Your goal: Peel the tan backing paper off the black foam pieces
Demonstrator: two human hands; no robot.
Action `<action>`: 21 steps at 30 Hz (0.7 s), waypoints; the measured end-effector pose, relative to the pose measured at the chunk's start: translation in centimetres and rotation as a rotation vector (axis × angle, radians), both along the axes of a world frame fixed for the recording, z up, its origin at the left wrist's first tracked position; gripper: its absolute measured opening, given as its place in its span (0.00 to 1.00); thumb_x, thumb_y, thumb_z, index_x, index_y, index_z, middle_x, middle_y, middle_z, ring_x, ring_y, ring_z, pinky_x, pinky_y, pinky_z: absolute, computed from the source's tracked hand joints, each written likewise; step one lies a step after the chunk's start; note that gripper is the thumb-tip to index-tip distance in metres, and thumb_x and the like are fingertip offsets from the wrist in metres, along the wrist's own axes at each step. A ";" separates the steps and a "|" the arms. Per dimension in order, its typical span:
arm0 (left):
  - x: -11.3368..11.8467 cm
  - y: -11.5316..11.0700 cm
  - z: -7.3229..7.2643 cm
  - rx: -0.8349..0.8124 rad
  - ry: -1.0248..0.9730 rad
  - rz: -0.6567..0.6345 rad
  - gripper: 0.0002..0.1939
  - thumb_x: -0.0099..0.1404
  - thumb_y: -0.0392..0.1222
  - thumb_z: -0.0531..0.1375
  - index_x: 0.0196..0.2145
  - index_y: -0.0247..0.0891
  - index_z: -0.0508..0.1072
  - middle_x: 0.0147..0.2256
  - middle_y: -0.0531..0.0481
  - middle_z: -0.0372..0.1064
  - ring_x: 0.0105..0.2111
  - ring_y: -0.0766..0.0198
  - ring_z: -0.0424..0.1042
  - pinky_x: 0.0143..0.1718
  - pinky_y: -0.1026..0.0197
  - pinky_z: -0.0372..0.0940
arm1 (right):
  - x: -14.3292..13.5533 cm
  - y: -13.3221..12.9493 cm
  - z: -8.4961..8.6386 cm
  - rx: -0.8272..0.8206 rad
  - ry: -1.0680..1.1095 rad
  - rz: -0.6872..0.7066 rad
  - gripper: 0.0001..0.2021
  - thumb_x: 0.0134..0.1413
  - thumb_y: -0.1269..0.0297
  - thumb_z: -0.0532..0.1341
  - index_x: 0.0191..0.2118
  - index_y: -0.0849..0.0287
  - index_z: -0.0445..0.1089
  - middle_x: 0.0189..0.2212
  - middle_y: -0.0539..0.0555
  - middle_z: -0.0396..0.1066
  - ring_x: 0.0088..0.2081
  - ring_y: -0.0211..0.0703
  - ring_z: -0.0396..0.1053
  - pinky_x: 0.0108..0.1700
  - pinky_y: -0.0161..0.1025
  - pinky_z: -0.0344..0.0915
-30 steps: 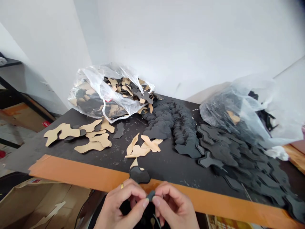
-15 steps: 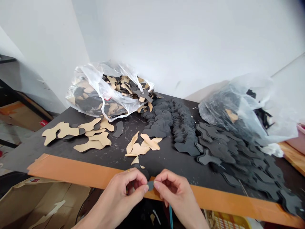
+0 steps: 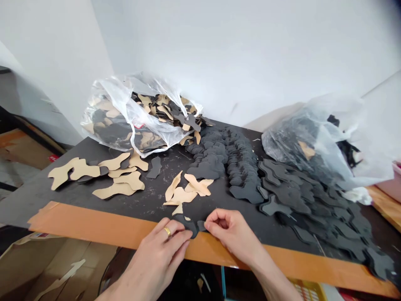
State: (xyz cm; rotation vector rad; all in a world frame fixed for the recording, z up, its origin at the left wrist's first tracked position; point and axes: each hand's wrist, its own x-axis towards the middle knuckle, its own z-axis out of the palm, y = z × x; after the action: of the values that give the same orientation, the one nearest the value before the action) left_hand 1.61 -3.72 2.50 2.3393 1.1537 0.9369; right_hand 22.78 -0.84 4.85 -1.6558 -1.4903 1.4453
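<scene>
At the table's front edge lies a dark foam piece (image 3: 188,223) with a curved outline. My left hand (image 3: 166,242), wearing a gold ring, has its fingers closed together at that piece's near side, the fingertips on it. Between thumb and forefinger my right hand (image 3: 230,230) pinches a small dark grey foam piece (image 3: 201,225) by its right end. The small piece's left end meets or overlaps the larger one; I cannot tell which. Just beyond them are several curled beige backing pieces (image 3: 180,195).
Beige and dark cut-outs (image 3: 84,169) lie on the left. Rows of stacked dark foam pieces (image 3: 242,167) run back, and more grey foam pieces (image 3: 291,192) spread rightward. Two plastic bags (image 3: 150,138) (image 3: 282,138) stand behind. Orange tape (image 3: 94,225) covers the front edge; a cardboard box (image 3: 56,267) sits below left.
Both hands have moved slightly away from me onto the table edge. My left hand has let go of the small grey piece and now touches the larger dark piece; the right still pinches the small one.
</scene>
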 end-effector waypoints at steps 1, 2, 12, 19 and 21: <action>0.0 0.0 0.0 0.023 0.030 -0.012 0.11 0.71 0.31 0.53 0.45 0.40 0.73 0.37 0.49 0.70 0.35 0.60 0.69 0.35 0.60 0.70 | 0.0 0.3 0.0 0.001 -0.011 0.018 0.08 0.51 0.63 0.61 0.27 0.62 0.70 0.22 0.47 0.65 0.25 0.33 0.55 0.28 0.32 0.53; 0.0 -0.1 0.0 0.028 0.063 -0.017 0.12 0.71 0.30 0.52 0.45 0.39 0.73 0.37 0.48 0.70 0.35 0.60 0.68 0.34 0.60 0.70 | 0.0 0.6 0.0 -0.001 -0.024 0.037 0.08 0.51 0.63 0.61 0.27 0.62 0.71 0.23 0.48 0.66 0.25 0.33 0.56 0.28 0.33 0.53; 0.0 -0.1 -0.5 0.028 0.182 -0.033 0.14 0.70 0.28 0.51 0.48 0.35 0.72 0.39 0.46 0.70 0.35 0.57 0.68 0.33 0.57 0.73 | 0.1 1.8 0.2 -0.077 -0.106 0.109 0.07 0.48 0.64 0.62 0.27 0.62 0.74 0.21 0.47 0.66 0.25 0.33 0.55 0.28 0.34 0.52; -0.1 -0.4 -0.7 0.004 0.231 -0.033 0.16 0.71 0.29 0.50 0.49 0.35 0.72 0.40 0.45 0.70 0.36 0.58 0.68 0.34 0.57 0.74 | -0.6 1.6 0.7 -0.083 -0.151 0.099 0.07 0.49 0.64 0.62 0.27 0.62 0.74 0.20 0.46 0.65 0.24 0.33 0.54 0.27 0.33 0.51; -0.1 -0.3 -0.7 -0.003 0.244 -0.036 0.16 0.71 0.29 0.50 0.50 0.35 0.72 0.40 0.45 0.70 0.36 0.58 0.68 0.34 0.58 0.74 | -0.7 1.6 0.8 -0.079 -0.166 0.091 0.07 0.49 0.64 0.62 0.27 0.62 0.74 0.19 0.46 0.65 0.23 0.32 0.54 0.26 0.32 0.51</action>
State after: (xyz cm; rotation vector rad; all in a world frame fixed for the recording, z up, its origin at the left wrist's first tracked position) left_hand 1.50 -4.02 1.77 2.5163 1.1959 0.6500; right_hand 22.10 0.76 5.65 -1.8153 -1.6366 1.4612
